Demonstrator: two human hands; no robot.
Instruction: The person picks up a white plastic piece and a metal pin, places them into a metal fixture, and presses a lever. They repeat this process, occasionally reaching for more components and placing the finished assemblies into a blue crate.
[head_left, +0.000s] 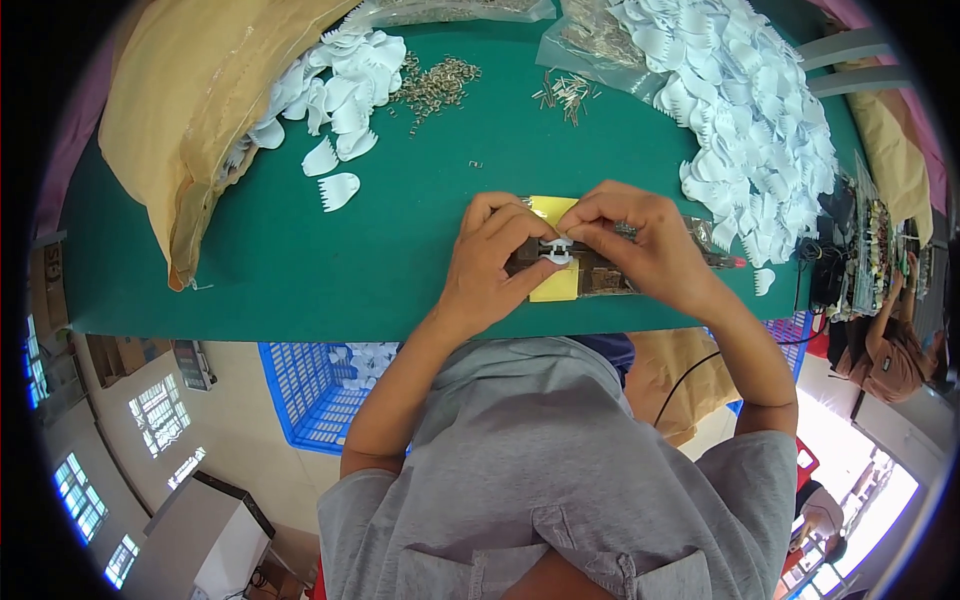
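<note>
Over a dark flat base with a yellow strip (553,287), my two hands meet fingertip to fingertip. My left hand (488,262) is closed, its thumb and forefinger gripping a small white plastic clip piece (557,256) with toothed edges. From the other side my right hand (655,245) comes in with thumb and forefinger pinched at the top of the same piece. Whatever tiny part that pinch holds is hidden by the fingertips. Toward the back, a single small metal spring (476,164) lies on the green table (420,240).
White toothed pieces spill from a tan sack (180,110) at left. A bigger heap of them (745,120) covers the right. Between lie piles of metal springs (437,82) and pins (568,94). A red-tipped tool (728,262) is beside my right hand. A blue basket (305,400) stands below.
</note>
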